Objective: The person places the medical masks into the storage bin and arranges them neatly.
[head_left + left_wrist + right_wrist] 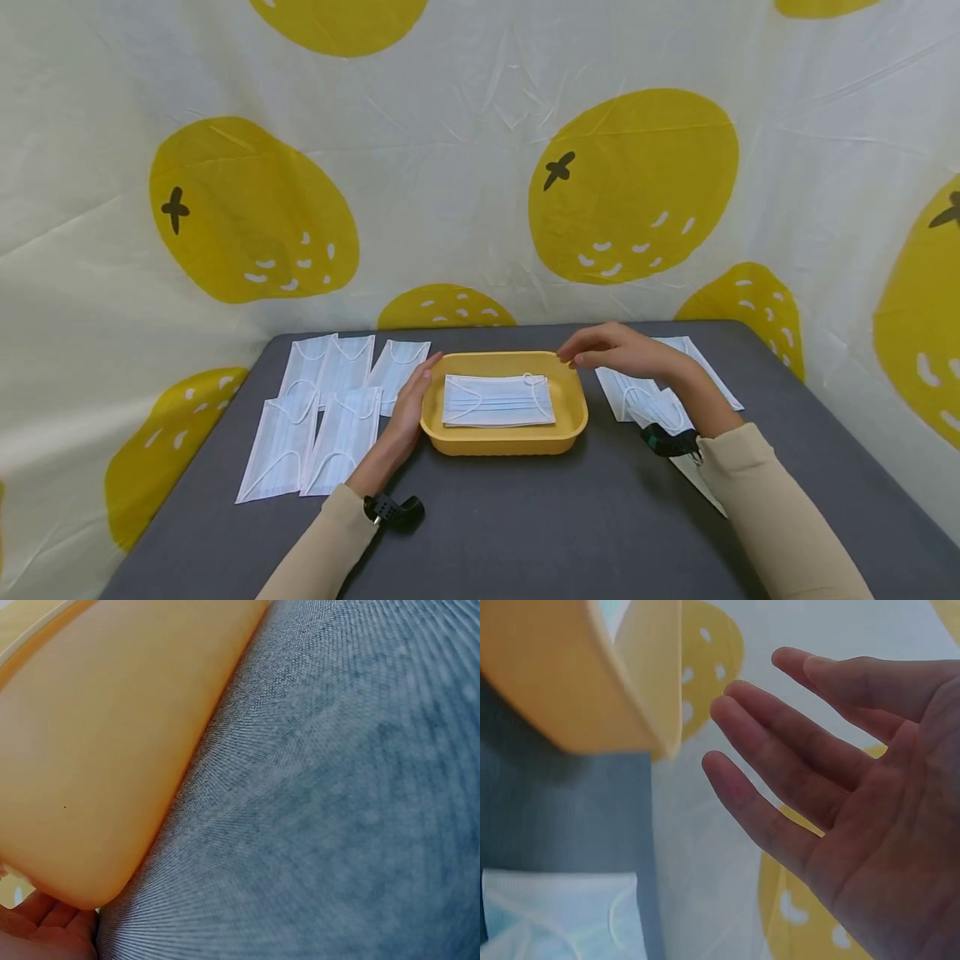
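A yellow plastic tray (504,444) stands in the middle of the table, with a pale blue face mask (498,402) lying flat inside it, ear loops over its top. My left hand (405,412) rests along the tray's left side with fingers extended. In the left wrist view, the fingers (52,919) of that hand show by the tray's corner (112,772). Over the tray's right rim hovers my right hand (618,348), palm down and holding nothing. The right wrist view shows its fingers (780,754) loosely spread, apart from the tray (562,682).
Several face masks (341,433) lie in two rows on the left of the dark table (510,525). More masks (626,392) lie on the right, partly hidden beneath my right forearm. A white curtain (450,183) with yellow fruit prints hangs behind the table.
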`<state>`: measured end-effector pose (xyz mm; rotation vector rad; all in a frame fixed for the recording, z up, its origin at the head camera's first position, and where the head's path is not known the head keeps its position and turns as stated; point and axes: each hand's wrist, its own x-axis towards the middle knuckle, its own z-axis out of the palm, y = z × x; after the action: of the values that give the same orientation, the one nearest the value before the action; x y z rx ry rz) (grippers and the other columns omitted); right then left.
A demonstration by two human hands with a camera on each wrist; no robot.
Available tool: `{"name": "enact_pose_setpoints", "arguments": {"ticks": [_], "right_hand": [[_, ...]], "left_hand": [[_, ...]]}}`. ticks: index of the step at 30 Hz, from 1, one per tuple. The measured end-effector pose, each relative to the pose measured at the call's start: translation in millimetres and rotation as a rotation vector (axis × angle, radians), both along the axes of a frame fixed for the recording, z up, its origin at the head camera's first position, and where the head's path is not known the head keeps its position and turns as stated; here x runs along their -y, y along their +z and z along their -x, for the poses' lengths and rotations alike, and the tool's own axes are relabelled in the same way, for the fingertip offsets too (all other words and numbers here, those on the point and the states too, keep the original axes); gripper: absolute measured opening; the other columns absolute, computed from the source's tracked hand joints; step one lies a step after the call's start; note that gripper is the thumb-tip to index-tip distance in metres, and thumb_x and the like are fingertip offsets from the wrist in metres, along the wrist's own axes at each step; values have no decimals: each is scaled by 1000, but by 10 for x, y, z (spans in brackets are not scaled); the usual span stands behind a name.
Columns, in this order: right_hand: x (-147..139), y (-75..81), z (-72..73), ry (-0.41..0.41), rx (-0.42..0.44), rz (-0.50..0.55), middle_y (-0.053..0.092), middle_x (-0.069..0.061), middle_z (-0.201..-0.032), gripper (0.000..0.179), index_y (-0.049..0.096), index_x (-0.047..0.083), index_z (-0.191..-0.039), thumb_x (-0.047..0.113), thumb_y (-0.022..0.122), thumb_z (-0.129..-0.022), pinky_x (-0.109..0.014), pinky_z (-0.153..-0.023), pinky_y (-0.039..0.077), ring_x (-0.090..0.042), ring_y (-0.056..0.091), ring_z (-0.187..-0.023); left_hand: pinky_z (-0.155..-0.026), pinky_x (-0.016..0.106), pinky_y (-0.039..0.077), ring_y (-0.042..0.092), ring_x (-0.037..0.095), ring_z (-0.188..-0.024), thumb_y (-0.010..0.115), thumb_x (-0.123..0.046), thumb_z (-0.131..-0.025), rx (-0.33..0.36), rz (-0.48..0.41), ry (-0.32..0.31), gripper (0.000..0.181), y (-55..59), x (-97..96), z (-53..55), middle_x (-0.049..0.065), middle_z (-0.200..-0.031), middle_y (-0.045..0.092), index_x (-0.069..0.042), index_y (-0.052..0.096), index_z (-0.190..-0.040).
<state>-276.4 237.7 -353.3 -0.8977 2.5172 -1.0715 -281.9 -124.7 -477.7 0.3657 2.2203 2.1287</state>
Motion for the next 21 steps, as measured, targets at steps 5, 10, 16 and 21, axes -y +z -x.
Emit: {"name": "enact_pose_setpoints", "arguments": {"ticks": [5, 10, 16, 21], "right_hand": [[-292, -47, -77, -50, -4, 20, 64, -9, -123, 28, 62, 12, -125, 19, 52, -99, -33, -90, 53, -19, 62, -105], [-565, -123, -144, -102, -14, 15, 64, -7, -122, 27, 61, 17, -124, 20, 51, -100, -30, -78, 53, -18, 63, -103], [-844, -215, -185, -115, -6, 38, 59, -18, -126, 28, 59, 10, -126, 16, 50, -100, -29, -78, 55, -19, 63, -108], [-1021, -293, -193, -118, 36, 63, 58, -22, -127, 33, 55, 2, -130, 13, 50, -99, -30, -83, 56, -15, 65, -106]], "left_hand": [[-120, 43, 20, 30, 14, -143, 27, -43, -105, 24, 30, 21, 43, 0, -8, 8, -13, -152, 34, -36, 38, -146], [-120, 44, 19, 28, 16, -145, 26, -41, -105, 8, 20, 15, 46, 8, -3, 11, -10, -154, 33, -29, 36, -148], [-121, 45, 18, 27, 17, -145, 26, -44, -104, 21, 33, 14, 45, 9, 0, 9, -11, -154, 32, -33, 36, -147], [-121, 45, 18, 27, 17, -145, 27, -44, -104, 15, 26, 5, 45, 6, -5, 5, -10, -154, 31, -33, 36, -147]]}}
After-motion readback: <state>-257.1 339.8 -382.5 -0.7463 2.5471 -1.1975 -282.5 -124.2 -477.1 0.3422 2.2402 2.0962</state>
